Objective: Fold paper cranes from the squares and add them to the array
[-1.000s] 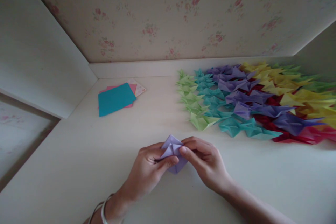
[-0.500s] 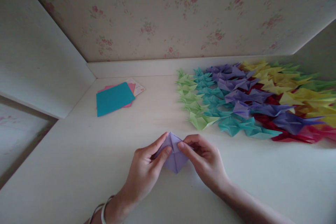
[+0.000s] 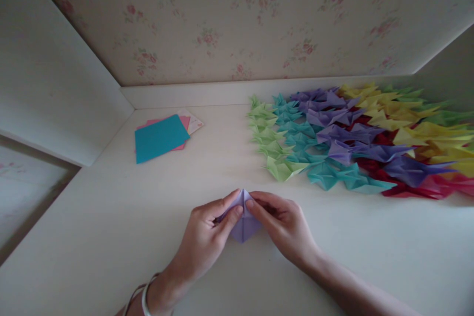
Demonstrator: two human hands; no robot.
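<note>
Lilac origami paper [image 3: 242,229], part-folded: six o'clock in view, over desk [image 3: 111,242]. Left hand [image 3: 208,233], nine o'clock of it; right hand [image 3: 284,219], three: each pinching an upper edge. Step: apparently flap-creasing; next calls for aligned edges, firm thumbs. Origami figures [image 3: 333,136]: two o'clock.

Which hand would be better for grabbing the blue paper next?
Probably the left hand: it's nearer the blue paper. The right hand sits farther away, beyond the purple paper. Both hands hold the purple paper, so the left must let go first.
</note>
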